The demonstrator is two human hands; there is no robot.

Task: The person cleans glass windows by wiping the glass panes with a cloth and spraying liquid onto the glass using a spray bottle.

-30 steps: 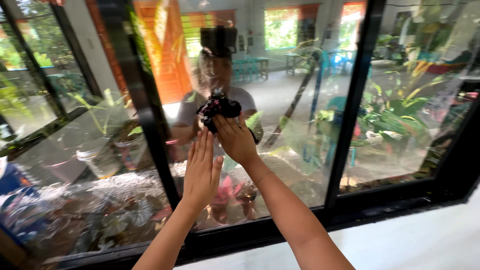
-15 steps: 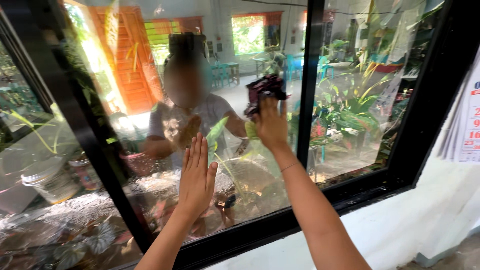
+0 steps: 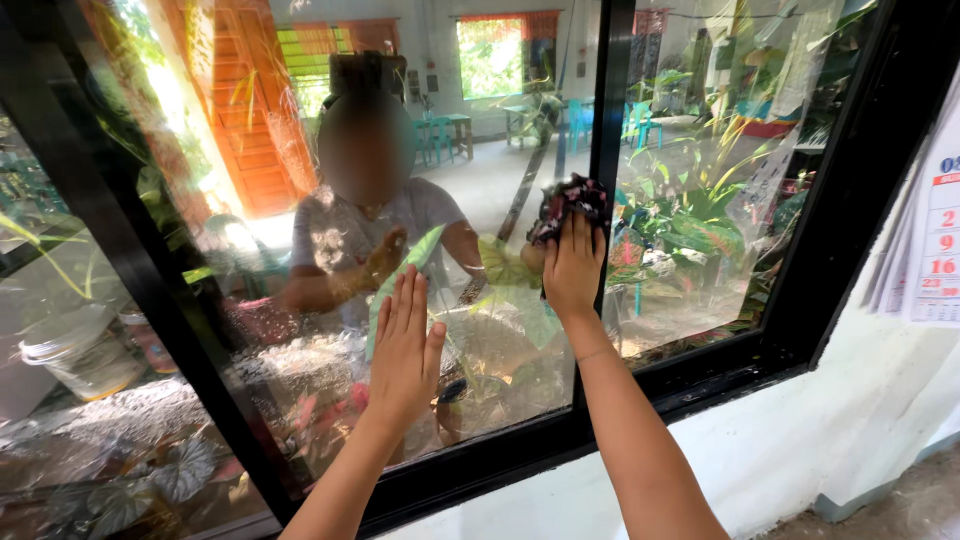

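Since the earlier frame the right hand (image 3: 572,272) has slid the cloth (image 3: 568,200) rightward to the black window frame (image 3: 610,150). The left hand (image 3: 405,350) lies flat, fingers open, on the glass pane (image 3: 300,300). Right fingers press the dark, crumpled cloth there. A wall calendar (image 3: 930,250) hangs far right.

A wall calendar (image 3: 925,250) hangs beside green plants (image 3: 690,215) and a white bucket (image 3: 80,350).
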